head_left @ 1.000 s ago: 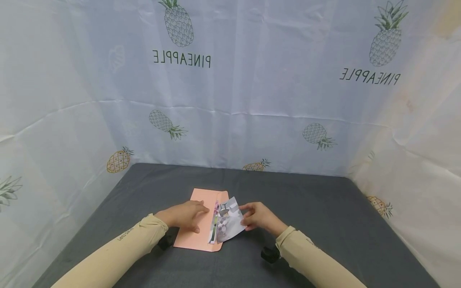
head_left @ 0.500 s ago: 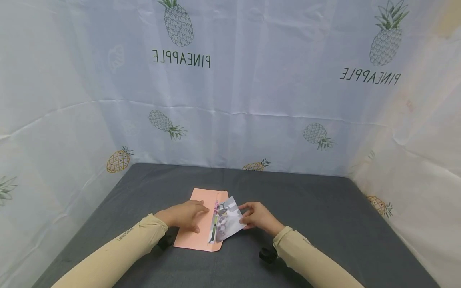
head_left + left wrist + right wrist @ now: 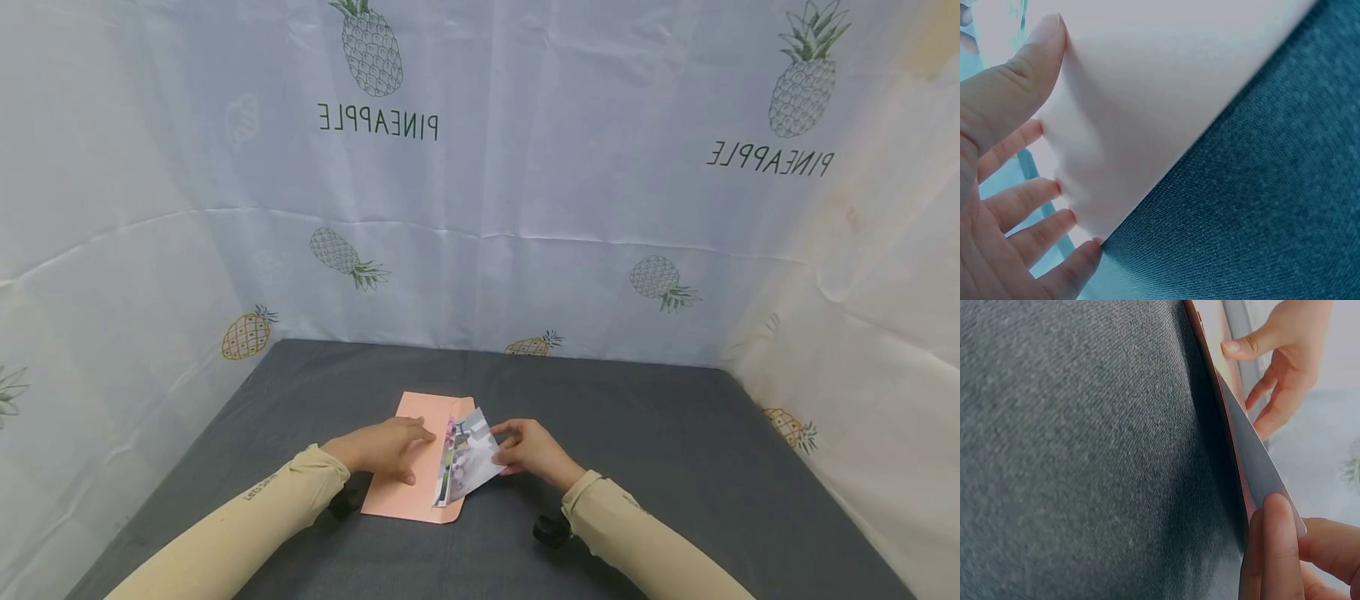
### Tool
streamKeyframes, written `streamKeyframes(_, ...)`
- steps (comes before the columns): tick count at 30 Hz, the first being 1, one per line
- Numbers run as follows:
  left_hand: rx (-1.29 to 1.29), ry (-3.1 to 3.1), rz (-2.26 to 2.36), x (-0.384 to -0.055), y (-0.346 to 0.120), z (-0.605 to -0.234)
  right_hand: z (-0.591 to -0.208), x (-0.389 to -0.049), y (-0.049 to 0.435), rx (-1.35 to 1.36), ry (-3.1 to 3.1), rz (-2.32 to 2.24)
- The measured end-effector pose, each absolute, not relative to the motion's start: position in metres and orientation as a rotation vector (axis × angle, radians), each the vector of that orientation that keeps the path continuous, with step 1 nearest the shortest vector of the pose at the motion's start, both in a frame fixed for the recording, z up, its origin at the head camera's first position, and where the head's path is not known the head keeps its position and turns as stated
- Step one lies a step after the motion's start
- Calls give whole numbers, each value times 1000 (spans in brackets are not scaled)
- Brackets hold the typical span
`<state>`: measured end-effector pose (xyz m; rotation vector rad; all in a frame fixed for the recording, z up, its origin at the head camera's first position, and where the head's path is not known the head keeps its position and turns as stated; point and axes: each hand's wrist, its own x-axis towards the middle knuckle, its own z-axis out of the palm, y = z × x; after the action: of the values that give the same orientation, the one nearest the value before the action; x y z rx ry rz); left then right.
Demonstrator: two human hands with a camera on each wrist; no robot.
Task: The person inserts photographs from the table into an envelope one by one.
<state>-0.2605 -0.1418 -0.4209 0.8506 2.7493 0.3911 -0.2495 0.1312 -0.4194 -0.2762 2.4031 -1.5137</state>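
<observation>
A peach envelope (image 3: 390, 498) lies on the dark cloth, its flap side to the right. My left hand (image 3: 386, 450) rests on it with the fingers spread; in the left wrist view, the thumb and fingertips touch the envelope's pale surface (image 3: 1141, 119). From the envelope's opening a glossy printed photo (image 3: 474, 465) sticks out, slanting to the right. Its right edge is pinched between the thumb and fingers of my right hand (image 3: 536, 452). In the right wrist view the photo (image 3: 1260, 465) rises at an angle from the envelope. Beside it, other picture edges (image 3: 447, 467) show at the opening.
A dark grey cloth (image 3: 637, 450) covers the table. Behind and at both sides hangs a white curtain (image 3: 480, 167) printed with pineapples. A black wrist-worn device (image 3: 551, 531) sits under the right wrist, another (image 3: 345, 502) under the left.
My right hand has moved slightly left with the photo, so that less of it stands out past the envelope's opening. The left hand and the envelope have stayed in place.
</observation>
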Motion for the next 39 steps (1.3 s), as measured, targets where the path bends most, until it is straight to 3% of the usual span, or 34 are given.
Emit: streamKeyframes(39, 825, 2753, 396, -263, -143, -425, -421, -228, 102, -312, 2357, -1558)
